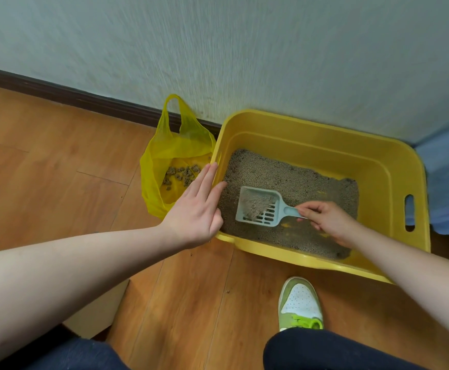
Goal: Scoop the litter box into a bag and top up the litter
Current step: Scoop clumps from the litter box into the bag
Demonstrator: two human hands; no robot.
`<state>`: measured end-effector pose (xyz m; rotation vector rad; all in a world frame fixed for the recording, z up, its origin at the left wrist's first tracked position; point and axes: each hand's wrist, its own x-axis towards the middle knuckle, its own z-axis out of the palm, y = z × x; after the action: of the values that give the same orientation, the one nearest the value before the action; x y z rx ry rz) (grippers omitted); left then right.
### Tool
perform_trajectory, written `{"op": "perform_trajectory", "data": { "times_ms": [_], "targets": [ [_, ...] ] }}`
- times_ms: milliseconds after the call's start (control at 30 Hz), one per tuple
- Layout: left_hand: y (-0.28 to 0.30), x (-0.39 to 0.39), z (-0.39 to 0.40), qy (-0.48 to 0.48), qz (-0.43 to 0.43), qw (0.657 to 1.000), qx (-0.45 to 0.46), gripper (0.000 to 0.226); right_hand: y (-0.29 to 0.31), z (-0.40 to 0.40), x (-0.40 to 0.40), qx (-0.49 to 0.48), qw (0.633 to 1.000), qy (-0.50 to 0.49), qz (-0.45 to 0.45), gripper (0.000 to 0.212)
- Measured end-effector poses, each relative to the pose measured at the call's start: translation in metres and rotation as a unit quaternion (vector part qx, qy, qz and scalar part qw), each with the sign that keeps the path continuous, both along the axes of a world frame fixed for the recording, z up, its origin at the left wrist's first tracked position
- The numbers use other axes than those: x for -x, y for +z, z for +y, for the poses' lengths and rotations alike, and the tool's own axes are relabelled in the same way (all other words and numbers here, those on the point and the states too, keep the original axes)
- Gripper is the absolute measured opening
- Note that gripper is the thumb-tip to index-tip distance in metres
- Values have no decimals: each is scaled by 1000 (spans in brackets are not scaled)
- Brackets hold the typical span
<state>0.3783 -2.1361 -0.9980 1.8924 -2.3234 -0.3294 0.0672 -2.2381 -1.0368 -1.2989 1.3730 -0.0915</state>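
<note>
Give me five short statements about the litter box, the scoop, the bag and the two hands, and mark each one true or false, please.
1. The right hand holds the handle of the scoop. True.
2. The scoop is empty. False: some litter lies in it.
3. The yellow bag already holds some clumps. True.
4. The left hand grips the bag's handle. False: its fingers are straight, at the left rim of the litter box, and it holds nothing.
5. The bag stands to the right of the litter box. False: it stands on the left, by the wall.
</note>
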Motion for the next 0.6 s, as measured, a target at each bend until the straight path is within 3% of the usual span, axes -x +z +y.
{"op": "perform_trajectory", "data": {
  "times_ms": [600],
  "targets": [
    [3, 4, 2, 12, -16, 1000, -7, 65, 41, -20, -2, 72, 993, -75, -52, 16]
  ]
}}
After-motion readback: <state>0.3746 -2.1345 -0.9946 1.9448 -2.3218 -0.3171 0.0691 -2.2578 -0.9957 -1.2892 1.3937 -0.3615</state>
